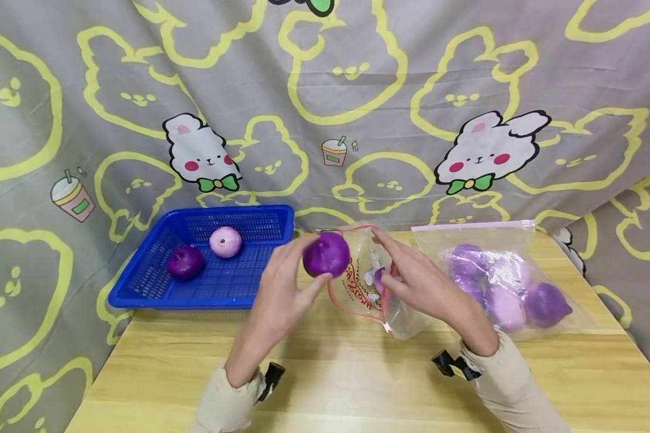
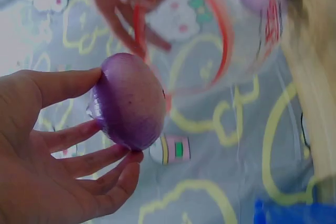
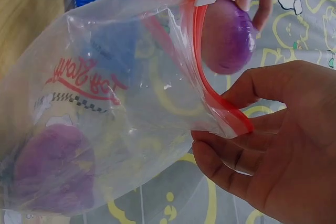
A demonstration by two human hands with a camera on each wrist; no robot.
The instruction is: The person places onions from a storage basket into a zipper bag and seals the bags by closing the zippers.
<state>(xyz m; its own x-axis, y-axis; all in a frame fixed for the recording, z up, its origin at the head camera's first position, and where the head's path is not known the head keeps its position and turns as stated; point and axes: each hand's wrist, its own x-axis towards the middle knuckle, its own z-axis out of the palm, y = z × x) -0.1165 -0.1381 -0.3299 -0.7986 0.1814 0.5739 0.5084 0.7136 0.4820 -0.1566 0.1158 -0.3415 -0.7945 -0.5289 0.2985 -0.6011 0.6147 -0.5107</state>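
Note:
A purple onion [image 1: 327, 255] is gripped between the thumb and fingers of my left hand [image 1: 283, 287], just left of a clear zip bag's mouth. My right hand [image 1: 424, 278] pinches the red-edged rim of that zip bag [image 3: 131, 87], which gapes toward the held onion. Inside the bag, at its far end, lies another onion [image 3: 55, 166], seen through the plastic in the right wrist view. The left wrist view shows the held onion [image 2: 131, 102] at the fingertips, apart from the red rim.
At the left, a blue plastic basket [image 1: 206, 304] contains a dark purple onion [image 1: 185, 263] and a paler onion [image 1: 225, 242]. On the right of the wooden table [image 1: 325, 385] lies a second clear zip bag [image 1: 428, 240] with several onions. A patterned curtain [image 1: 357, 120] hangs behind.

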